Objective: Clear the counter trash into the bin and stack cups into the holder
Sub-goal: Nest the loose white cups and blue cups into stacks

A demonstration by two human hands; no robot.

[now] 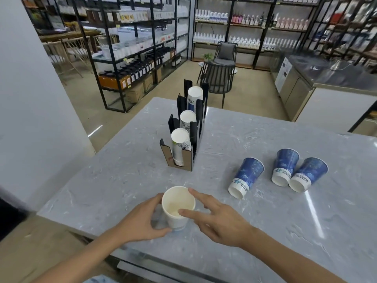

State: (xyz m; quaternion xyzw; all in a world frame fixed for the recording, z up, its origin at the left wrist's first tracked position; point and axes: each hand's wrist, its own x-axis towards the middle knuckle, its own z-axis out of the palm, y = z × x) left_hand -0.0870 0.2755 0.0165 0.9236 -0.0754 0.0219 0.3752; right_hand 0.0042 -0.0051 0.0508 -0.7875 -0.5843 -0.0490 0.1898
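A white paper cup [177, 203] stands upright near the counter's front edge. My left hand [142, 218] wraps around its left side. My right hand [216, 215] is beside it on the right, fingers spread, thumb and forefinger touching its rim. A black stepped cup holder [186, 127] stands further back at the middle, with three stacks of upside-down cups in its slots. Three blue paper cups lie on their sides to the right: one [245, 177] nearer the middle and two [284, 167] [308, 174] side by side.
The grey marble counter [265, 231] stretches to the right and back. A white wall [30, 99] rises on the left. Beyond the counter are a dark chair [217, 78], shop shelving with bottles, and a steel counter unit [318, 84]. No bin is in view.
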